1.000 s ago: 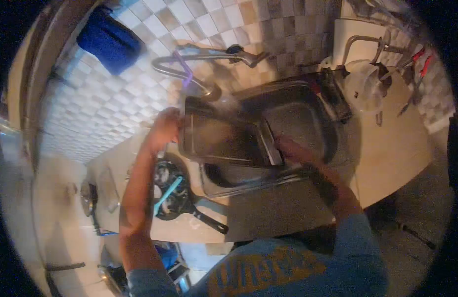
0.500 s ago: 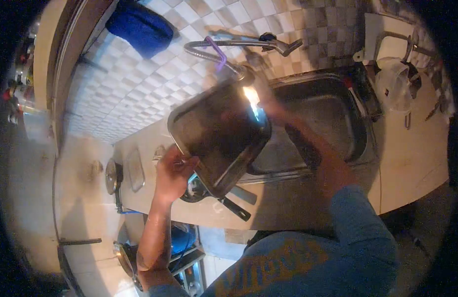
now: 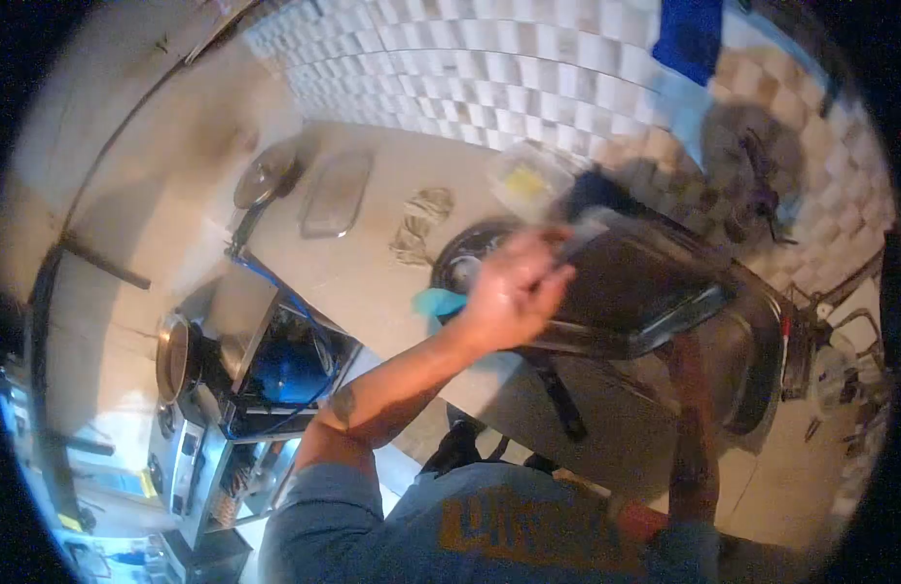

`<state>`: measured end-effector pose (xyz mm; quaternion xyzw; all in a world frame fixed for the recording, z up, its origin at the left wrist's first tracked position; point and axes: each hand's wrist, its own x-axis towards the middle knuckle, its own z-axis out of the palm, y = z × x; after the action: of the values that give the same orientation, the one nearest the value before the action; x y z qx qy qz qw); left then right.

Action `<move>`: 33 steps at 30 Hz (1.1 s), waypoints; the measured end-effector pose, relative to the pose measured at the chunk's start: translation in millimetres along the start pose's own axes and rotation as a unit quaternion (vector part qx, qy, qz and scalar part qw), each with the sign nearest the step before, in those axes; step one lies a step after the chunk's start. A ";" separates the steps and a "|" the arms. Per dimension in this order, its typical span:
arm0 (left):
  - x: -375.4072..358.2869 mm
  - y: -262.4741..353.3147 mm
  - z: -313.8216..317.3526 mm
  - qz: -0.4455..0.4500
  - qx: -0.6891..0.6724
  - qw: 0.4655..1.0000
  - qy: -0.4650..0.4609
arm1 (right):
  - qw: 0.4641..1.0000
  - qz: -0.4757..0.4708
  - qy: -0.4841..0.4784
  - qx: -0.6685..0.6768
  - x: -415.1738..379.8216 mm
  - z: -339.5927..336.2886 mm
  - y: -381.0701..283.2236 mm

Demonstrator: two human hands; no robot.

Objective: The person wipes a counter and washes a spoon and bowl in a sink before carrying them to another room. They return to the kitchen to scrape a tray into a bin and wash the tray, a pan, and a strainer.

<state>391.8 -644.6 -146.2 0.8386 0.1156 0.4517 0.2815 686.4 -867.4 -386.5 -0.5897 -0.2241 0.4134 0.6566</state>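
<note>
Gripping metal tray (image 3: 655, 282) edge, left hand (image 3: 509, 292) clamped, forearm raised; right grip hidden.

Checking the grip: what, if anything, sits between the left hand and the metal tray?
Nothing visible: the left hand is already on the near edge of the metal tray, held above the counter.

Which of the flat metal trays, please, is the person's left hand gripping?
The large dark rectangular metal tray at the sink, gripped by the left hand; the small pale tray lies untouched on the counter.
</note>
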 end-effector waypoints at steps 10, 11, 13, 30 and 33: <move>-145.0 -317.9 -340.8 -0.260 -0.185 0.878 0.357 | 0.916 -0.060 0.152 -0.366 -102.2 86.8 13.5; -153.0 -344.0 -360.4 -0.227 -0.084 0.910 0.337 | 0.918 -0.029 0.131 -0.373 -102.7 129.7 -7.9; -181.0 -424.9 -399.1 -0.246 -0.023 0.897 0.367 | 0.890 0.036 0.075 -0.448 -99.4 196.8 -40.8; -267.9 -463.8 -391.2 -0.440 0.168 0.819 0.328 | 0.888 0.122 0.155 -0.416 -197.8 205.1 -34.3; -299.7 -425.9 -350.2 -0.333 0.252 0.869 0.267 | 0.832 0.144 0.220 -0.489 -211.6 160.8 -52.0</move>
<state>-39.9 -303.1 -447.6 0.6402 0.5686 0.4933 0.1530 457.1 -941.5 -263.0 -0.9348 -0.1590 0.1991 0.2475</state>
